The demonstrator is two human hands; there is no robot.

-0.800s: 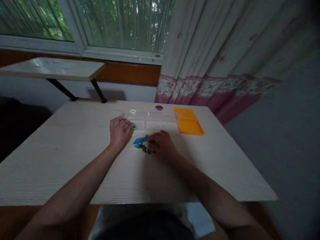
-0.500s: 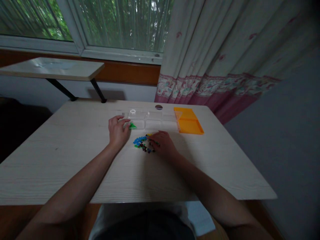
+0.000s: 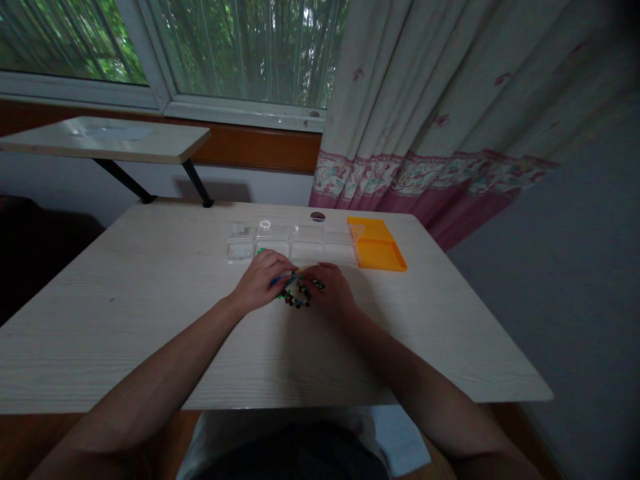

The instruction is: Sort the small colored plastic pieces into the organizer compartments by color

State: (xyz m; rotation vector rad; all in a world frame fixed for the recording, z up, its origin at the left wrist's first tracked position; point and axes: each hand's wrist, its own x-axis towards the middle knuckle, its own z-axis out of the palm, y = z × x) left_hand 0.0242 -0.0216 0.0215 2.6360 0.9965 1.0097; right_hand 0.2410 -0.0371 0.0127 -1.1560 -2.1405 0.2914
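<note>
Small coloured pieces (image 3: 299, 297): loose heap, mid-desk (image 3: 150, 313), clear tray (image 3: 241, 250) at 12 o'clock. Likely light, hard, slippery; pinch singly by the edges. Left hand (image 3: 260, 280) and right hand (image 3: 333, 291) are curled with fingertips on the heap; whether they hold anything cannot be told.

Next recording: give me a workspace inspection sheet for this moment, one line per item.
Surface: pale wood-grain table, dimly lit.
Job's things: pile of small coloured pieces between the two hands; clear compartment box just beyond the pile; orange lid lying at the box's right end.
Clutter: small dark round object behind the box.
Hands: left hand and right hand are both at the pile, fingers on the pieces; whether either has a piece pinched cannot be told.
Cables: nothing seen.
Surroundings: window ahead, patterned curtain to the right, second tabletop at far left.
</note>
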